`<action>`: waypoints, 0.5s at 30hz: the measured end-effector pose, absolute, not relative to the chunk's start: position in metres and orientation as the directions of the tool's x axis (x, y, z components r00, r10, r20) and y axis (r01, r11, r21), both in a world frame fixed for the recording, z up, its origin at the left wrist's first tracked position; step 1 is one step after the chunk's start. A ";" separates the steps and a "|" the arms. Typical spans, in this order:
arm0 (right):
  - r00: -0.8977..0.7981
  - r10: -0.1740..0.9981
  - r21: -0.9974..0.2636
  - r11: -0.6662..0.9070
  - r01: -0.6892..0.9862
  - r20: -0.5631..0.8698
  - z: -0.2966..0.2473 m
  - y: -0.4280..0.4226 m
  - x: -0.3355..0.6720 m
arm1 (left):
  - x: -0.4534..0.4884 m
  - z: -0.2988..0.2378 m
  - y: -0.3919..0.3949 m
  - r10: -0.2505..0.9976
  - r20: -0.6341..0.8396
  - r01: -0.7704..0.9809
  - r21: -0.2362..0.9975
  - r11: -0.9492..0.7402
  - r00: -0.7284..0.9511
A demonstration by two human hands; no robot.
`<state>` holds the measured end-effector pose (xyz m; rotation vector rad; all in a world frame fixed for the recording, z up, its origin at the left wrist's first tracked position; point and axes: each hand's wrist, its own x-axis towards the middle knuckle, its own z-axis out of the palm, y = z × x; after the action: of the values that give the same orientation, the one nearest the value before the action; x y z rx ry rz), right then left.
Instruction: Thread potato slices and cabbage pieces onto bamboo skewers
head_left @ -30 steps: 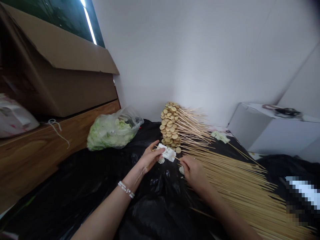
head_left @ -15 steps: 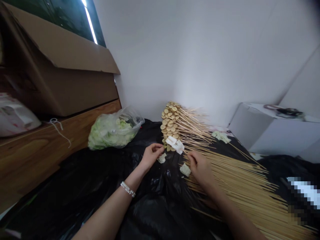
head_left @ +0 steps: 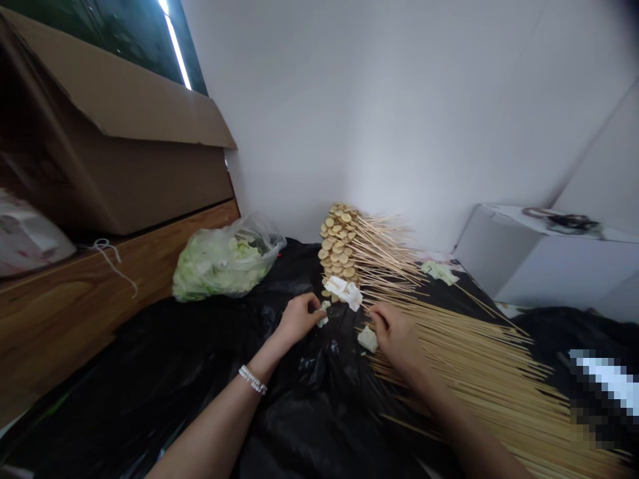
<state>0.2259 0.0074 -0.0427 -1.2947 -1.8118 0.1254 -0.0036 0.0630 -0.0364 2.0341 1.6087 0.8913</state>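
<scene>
My left hand (head_left: 298,320) is closed in a pinch at a small pale cabbage leaf piece (head_left: 323,317) on the black plastic sheet (head_left: 319,406). My right hand (head_left: 397,331) is also closed, thumb against forefinger, at the tip of a thin bamboo skewer (head_left: 368,310); its fingers partly hide the skewer. Between and just beyond my hands lie white leaf-like pieces (head_left: 344,291), up against skewered round yellowish slices (head_left: 339,247). Another pale leaf piece (head_left: 368,339) sits beside my right fingers.
Many loose bamboo skewers (head_left: 479,372) spread at the right. A clear bag of cabbage leaves (head_left: 219,263) stands at the left, below a cardboard box (head_left: 164,179) on a wooden ledge (head_left: 114,279). A skewered leaf (head_left: 439,272) lies near a white box (head_left: 529,259). A white wall rises behind.
My left hand has drawn slightly down, from the edge of the slices to the small leaf piece. My right hand has shifted slightly left. The white pieces sit slightly further left.
</scene>
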 end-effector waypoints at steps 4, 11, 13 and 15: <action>-0.062 0.821 -0.549 0.434 0.714 0.568 -0.040 0.006 0.226 | -0.004 -0.038 0.071 0.969 0.248 0.383 0.897 -0.221 -0.021; -0.117 0.847 -0.547 0.434 0.716 0.519 -0.039 0.003 0.222 | -0.005 -0.033 0.072 0.992 -0.037 -0.369 0.929 -0.009 -0.117; -0.127 0.853 -0.540 0.429 0.724 0.507 -0.037 0.001 0.221 | -0.006 -0.032 0.071 0.990 -0.064 -0.402 0.916 0.008 -0.127; -0.135 0.856 -0.529 0.424 0.735 0.499 -0.036 0.000 0.219 | -0.006 -0.032 0.072 0.986 -0.063 -0.416 0.910 -0.008 -0.158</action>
<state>0.2195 -0.0004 -0.0359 -1.3506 -1.9062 0.1983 -0.0060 0.0720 -0.0321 0.7824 1.0135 1.4812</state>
